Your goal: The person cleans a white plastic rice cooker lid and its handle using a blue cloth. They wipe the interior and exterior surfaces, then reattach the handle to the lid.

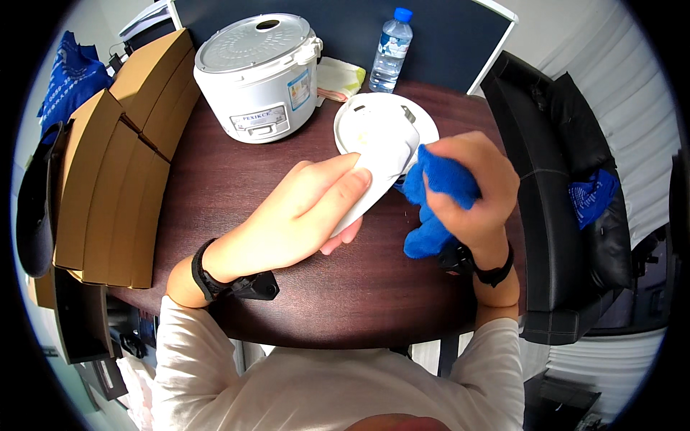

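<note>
At mid-frame, best to brace the white utensil [378,181] in closed left hand [296,207], wiping evenly with blue cloth [454,178] in curled right hand [490,188].

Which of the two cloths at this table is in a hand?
The blue cloth, gripped by the right hand; the other, a pale folded cloth, lies beside the white cooker.
</note>
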`<action>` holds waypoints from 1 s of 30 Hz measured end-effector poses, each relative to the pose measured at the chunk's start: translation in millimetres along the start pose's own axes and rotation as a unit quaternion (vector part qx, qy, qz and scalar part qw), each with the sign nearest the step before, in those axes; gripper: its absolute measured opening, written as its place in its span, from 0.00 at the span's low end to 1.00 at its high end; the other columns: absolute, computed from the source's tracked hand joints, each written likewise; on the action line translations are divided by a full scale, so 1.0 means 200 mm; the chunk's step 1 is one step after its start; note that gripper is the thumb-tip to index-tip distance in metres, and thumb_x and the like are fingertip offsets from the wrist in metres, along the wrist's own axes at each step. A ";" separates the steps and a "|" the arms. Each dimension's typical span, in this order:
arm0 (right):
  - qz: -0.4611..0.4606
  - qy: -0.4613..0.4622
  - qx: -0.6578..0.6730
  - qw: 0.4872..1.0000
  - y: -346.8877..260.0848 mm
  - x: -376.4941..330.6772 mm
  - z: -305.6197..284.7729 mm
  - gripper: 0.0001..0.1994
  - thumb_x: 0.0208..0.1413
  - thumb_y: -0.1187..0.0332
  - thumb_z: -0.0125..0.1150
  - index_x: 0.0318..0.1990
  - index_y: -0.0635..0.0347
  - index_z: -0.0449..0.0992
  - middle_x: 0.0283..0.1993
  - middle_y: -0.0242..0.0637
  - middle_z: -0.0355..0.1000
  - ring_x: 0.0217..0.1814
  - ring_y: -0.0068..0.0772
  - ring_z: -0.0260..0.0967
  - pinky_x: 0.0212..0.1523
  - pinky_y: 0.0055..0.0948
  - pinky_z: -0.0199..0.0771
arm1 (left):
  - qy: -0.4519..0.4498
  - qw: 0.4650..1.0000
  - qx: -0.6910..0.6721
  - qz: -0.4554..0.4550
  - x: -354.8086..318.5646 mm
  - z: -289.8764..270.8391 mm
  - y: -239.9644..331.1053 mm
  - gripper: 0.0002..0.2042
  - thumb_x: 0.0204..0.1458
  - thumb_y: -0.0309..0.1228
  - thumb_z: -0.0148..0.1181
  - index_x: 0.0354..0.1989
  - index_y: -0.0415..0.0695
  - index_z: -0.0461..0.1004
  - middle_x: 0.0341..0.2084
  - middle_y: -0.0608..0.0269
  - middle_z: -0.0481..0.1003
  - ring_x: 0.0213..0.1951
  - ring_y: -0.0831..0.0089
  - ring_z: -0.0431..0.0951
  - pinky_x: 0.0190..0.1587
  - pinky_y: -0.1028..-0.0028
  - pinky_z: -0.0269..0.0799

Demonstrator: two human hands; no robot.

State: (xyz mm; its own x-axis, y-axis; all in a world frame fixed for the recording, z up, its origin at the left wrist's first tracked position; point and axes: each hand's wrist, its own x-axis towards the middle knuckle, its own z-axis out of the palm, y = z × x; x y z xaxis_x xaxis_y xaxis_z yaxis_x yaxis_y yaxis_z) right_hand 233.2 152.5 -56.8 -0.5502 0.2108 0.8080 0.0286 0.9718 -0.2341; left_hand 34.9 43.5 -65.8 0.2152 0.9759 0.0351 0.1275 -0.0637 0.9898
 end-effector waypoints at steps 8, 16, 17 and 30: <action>-0.003 -0.038 -0.038 0.999 0.00 -0.02 0.07 0.23 0.31 0.70 0.72 0.41 0.52 0.75 0.33 0.34 0.71 0.29 0.36 0.73 0.27 0.29 0.72 | 0.011 0.999 0.029 -0.021 0.00 0.01 0.03 0.18 0.65 0.40 0.35 0.40 0.37 0.67 0.15 0.66 0.69 0.13 0.83 0.66 0.18 0.82 0.61; 0.040 -0.005 -0.027 0.999 0.07 -0.01 0.04 0.21 0.35 0.76 0.67 0.43 0.52 0.75 0.36 0.38 0.73 0.35 0.43 0.74 0.34 0.31 0.74 | 0.017 0.998 0.058 -0.009 0.01 0.00 0.02 0.17 0.65 0.39 0.36 0.40 0.37 0.67 0.15 0.66 0.69 0.14 0.83 0.67 0.18 0.82 0.61; 0.034 -0.011 -0.016 0.999 0.05 0.00 0.04 0.21 0.34 0.75 0.68 0.43 0.53 0.75 0.36 0.38 0.73 0.35 0.42 0.74 0.33 0.31 0.74 | 0.020 0.999 0.049 -0.010 0.01 0.00 0.02 0.17 0.65 0.39 0.36 0.40 0.38 0.67 0.15 0.66 0.69 0.14 0.83 0.67 0.18 0.82 0.61; -0.046 0.029 -0.038 0.998 -0.03 -0.05 0.14 0.20 0.30 0.73 0.70 0.38 0.53 0.78 0.29 0.31 0.69 0.26 0.29 0.71 0.23 0.25 0.70 | 0.043 0.999 -0.012 -0.005 -0.01 0.02 0.04 0.15 0.64 0.34 0.38 0.30 0.39 0.67 0.13 0.67 0.69 0.12 0.81 0.67 0.16 0.79 0.62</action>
State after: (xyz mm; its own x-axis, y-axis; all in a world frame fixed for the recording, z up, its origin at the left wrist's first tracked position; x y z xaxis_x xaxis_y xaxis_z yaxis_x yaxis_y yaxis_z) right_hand 214.9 142.2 -78.4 -0.5042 0.1243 0.8546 0.0440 0.9920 -0.1183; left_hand 39.3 39.5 -58.0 0.1300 0.9909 0.0351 0.1055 -0.0490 0.9932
